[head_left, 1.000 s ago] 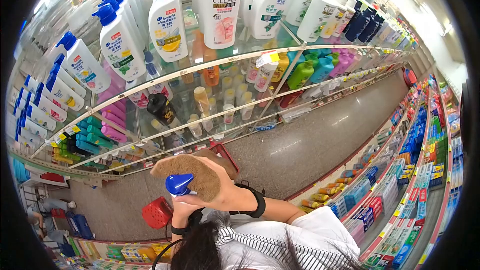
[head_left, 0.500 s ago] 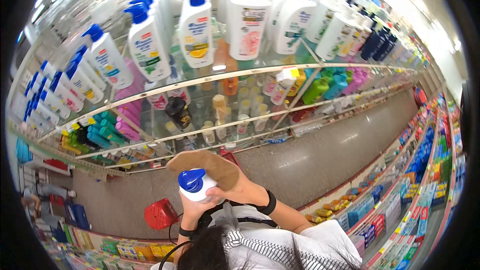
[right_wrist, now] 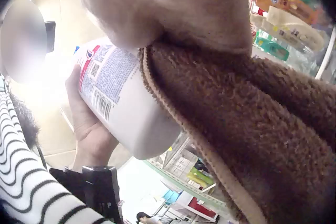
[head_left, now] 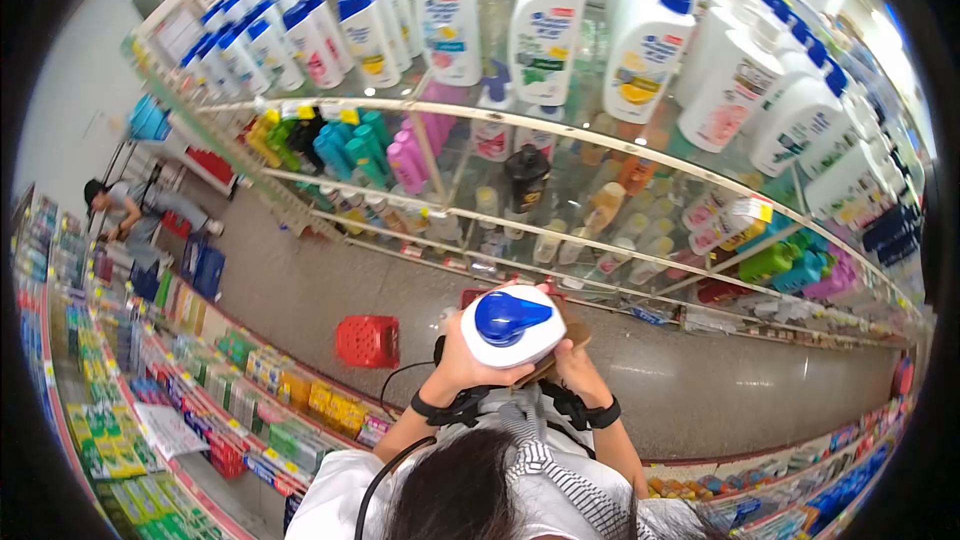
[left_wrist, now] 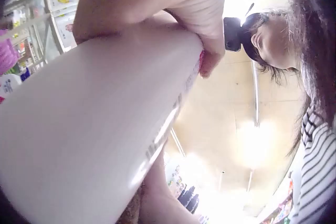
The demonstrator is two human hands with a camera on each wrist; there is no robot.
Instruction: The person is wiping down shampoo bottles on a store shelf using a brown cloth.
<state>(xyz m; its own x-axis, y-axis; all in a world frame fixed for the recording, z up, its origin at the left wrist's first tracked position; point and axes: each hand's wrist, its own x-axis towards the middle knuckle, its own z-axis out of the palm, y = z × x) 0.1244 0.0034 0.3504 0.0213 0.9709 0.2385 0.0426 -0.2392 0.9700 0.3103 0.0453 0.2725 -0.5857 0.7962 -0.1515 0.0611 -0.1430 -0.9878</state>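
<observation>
A white pump bottle (head_left: 540, 345) with a blue pump head (head_left: 512, 318) is held close in front of the body, seen from above in the head view. My left hand (head_left: 462, 358) grips its side. In the left wrist view its pale body (left_wrist: 100, 108) fills much of the picture, while a printed label with a barcode faces the right wrist camera. My right hand (head_left: 580, 370) pinches a brown fuzzy cloth (right_wrist: 257, 108), which hangs beside the bottle. From the head camera most of the cloth is hidden behind the bottle.
Glass shelves (head_left: 390, 98) ahead carry rows of pump bottles, with smaller colourful bottles below. A red basket (head_left: 367, 342) stands on the floor to the left. Packed shelves (head_left: 250, 410) run behind, and another person (head_left: 150, 210) sits at the far left.
The head view has swung left along the shelves. The bottle has come to the front of the hands, and the cloth, earlier spread beside the pump head, has dropped to its right side.
</observation>
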